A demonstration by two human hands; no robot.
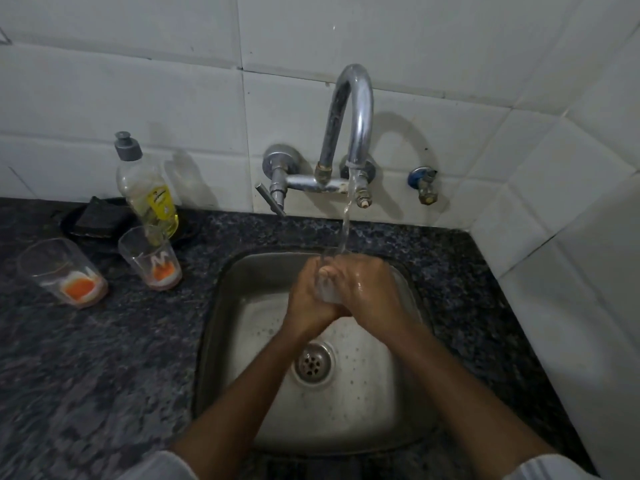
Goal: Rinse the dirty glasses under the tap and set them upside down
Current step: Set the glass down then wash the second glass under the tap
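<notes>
Two hands meet over the sink (pixel 221 341), directly under the tap (pixel 356 109), with a clear glass (pixel 327 291) caught between them in the running water (pixel 346 223). The left hand (pixel 308 296) has its fingers curled round one side of the glass and the right hand (pixel 363 289) wraps the other side, thumb lying across the front; only a strip of the glass shows between them, so how upright it is I cannot tell. Wet, thin-walled glass like this is light but slippery and would likely chip against the steel basin, so a hold round the lower body near the thicker base seems safer than pinching the rim. Left of the sink, on the dark stone counter (pixel 104 358), stand two more glasses, the nearer one (pixel 150 258) and the farther one (pixel 62 271), each upright with orange dregs at the bottom, not yet rinsed. Behind them a soap bottle (pixel 147 188) leans beside a dark scrub pad (pixel 97 216).
</notes>
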